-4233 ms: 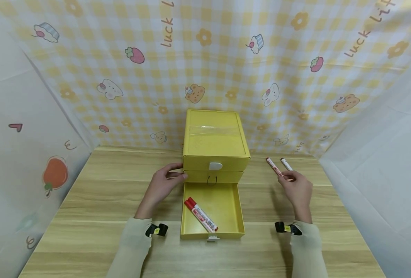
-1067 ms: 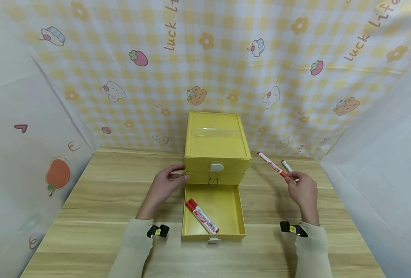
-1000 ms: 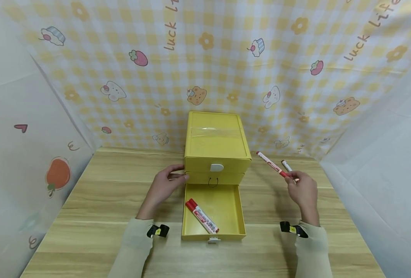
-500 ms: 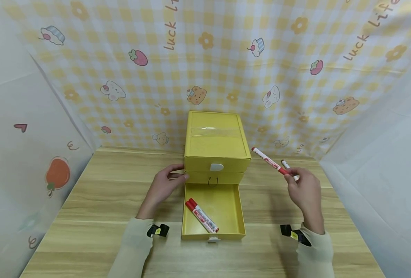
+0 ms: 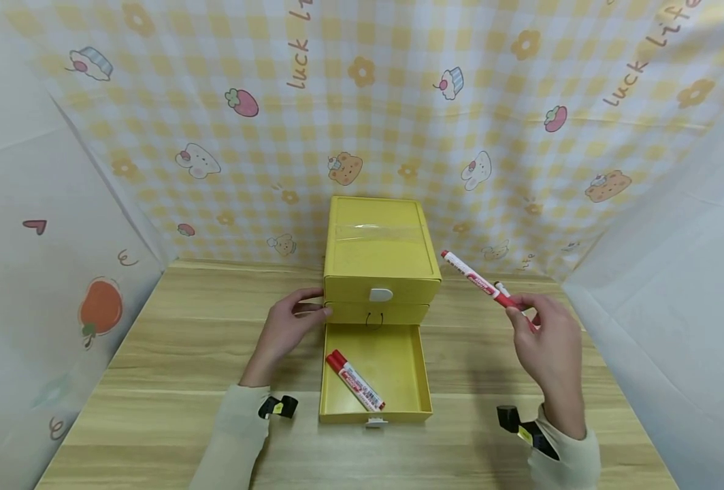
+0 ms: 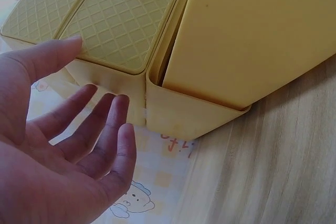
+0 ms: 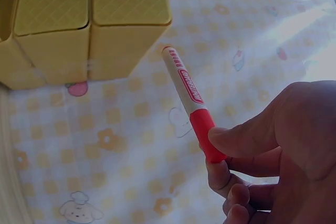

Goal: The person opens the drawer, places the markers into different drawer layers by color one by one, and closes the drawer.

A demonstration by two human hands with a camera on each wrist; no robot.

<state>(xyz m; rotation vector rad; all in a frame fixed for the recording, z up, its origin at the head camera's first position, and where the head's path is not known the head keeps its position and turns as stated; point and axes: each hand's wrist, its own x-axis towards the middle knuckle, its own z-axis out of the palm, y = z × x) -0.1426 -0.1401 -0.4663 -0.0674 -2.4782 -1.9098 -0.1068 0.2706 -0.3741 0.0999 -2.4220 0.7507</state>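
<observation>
My right hand (image 5: 548, 340) pinches a red-capped whiteboard marker (image 5: 473, 278) by its cap between thumb and fingers, its white barrel slanting up and left; the right wrist view shows the marker (image 7: 184, 82) raised. Behind it a second marker (image 5: 501, 288) lies on the table, partly hidden by the hand and the held marker. My left hand (image 5: 287, 330) rests at the left side of the yellow drawer cabinet (image 5: 380, 255). Its fingers (image 6: 119, 108) are loosely bent and hold nothing. In the pulled-out bottom drawer (image 5: 401, 371) lie two red-capped markers (image 5: 357, 382) side by side.
The cabinet stands on the wooden table (image 5: 215, 292) before a yellow checked cloth (image 5: 392, 122). White sheets (image 5: 686, 272) close off both sides. The drawer extends toward me, between the two forearms.
My right hand has lifted the marker off the table, then drawn slightly right and nearer, with the marker tilting further upward. The left hand and the drawer stay put.
</observation>
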